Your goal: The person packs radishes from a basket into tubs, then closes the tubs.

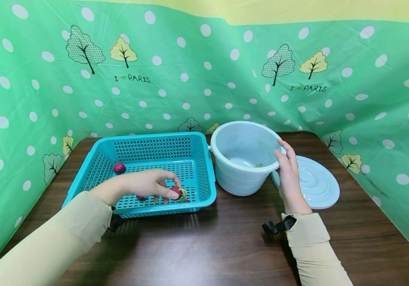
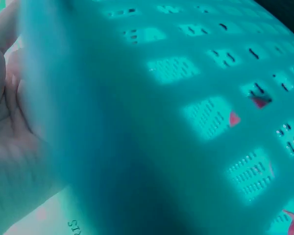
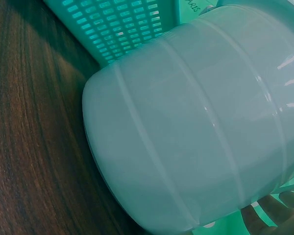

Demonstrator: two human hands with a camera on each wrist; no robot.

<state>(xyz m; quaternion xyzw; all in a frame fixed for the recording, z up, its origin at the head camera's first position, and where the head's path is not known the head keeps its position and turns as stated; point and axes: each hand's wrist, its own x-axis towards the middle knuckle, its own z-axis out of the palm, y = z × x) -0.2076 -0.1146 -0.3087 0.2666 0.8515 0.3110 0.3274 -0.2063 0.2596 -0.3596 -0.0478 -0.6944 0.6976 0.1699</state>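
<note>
Here, a rectangular teal basket (image 1: 151, 136) sits on a dark wood-grain bench (image 1: 233, 242), its long axis running left to right. Inside the basket, near its front right corner, the person's left hand (image 1: 147, 184) pinches a small red radish (image 1: 175, 193) between thumb and curled fingers, closed to about the radish's width. The radish is roundish; its green stalks (image 1: 184, 194) point to the basket's right side and droop slightly, while the opposite end is hidden by the fingers. A second radish (image 1: 119, 168) lies towards the basket's left wall, and more red shows partly hidden below the left hand. Just right of the basket, a pale blue bucket (image 1: 238, 180) stands mouth up, its axis near vertical, with green scraps inside. The right hand (image 1: 288, 172) grips the bucket's rim on the side away from the basket, thumb over the edge, fingers along the outside. Farther right of the basket, partly covered by the bucket, a round pale blue lid (image 1: 320, 184) lies flat. Behind the basket hangs a green, white-dotted sheet (image 1: 176, 95) printed with trees.
</note>
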